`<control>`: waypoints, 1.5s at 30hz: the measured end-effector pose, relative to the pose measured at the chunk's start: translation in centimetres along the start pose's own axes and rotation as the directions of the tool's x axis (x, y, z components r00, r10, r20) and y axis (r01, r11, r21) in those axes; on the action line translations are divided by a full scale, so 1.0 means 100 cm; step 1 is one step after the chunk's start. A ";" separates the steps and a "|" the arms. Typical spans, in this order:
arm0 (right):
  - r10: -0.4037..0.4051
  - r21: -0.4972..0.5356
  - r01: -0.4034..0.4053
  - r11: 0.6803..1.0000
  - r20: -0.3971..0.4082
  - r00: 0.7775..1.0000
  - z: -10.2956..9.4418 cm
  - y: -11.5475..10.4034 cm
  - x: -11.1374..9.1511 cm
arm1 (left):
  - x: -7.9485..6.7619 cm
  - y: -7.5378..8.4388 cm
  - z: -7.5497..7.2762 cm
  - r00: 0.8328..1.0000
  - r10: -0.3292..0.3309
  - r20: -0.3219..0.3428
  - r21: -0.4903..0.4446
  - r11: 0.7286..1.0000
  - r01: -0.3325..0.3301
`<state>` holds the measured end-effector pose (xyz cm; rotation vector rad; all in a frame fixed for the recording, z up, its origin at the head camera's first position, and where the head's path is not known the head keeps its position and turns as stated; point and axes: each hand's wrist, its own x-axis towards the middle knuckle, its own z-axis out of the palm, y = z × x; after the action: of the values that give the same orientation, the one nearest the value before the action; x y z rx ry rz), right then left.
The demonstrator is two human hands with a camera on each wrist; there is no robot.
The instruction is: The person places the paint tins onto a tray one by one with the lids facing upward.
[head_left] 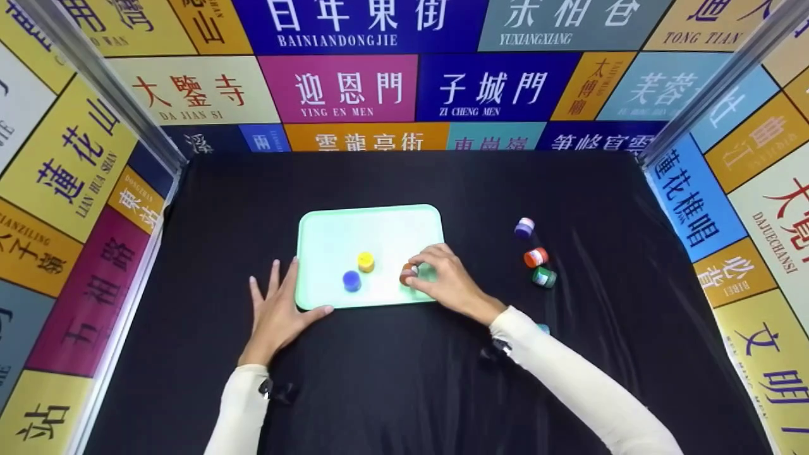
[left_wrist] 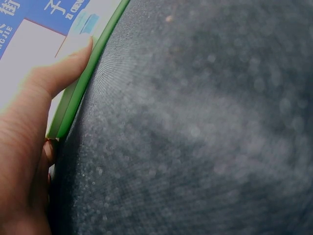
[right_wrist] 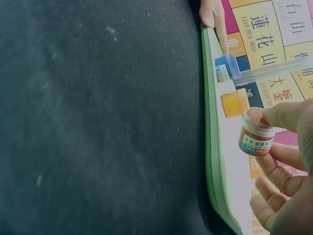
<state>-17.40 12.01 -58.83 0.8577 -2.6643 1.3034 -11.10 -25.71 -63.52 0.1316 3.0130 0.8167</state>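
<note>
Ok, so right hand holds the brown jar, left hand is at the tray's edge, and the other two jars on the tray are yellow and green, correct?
Not green: the head view shows a blue jar with the yellow jar on the tray. The right hand does hold the brown jar, and the left hand is at the tray's edge.

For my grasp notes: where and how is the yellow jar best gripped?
The yellow jar is probably best pinched across its round top, from above and right: it stands upright on the tray, the blue jar close at its near left.
</note>
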 end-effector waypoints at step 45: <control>0.128 0.010 -0.129 0.992 0.031 0.991 0.039 -0.008 0.020 | 0.000 0.000 -0.001 1.000 -0.001 0.007 0.001 1.000 0.001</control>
<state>-18.00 7.80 -60.19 0.7236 -2.7803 1.3442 -11.11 -25.74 -63.45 0.1319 3.0067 0.8136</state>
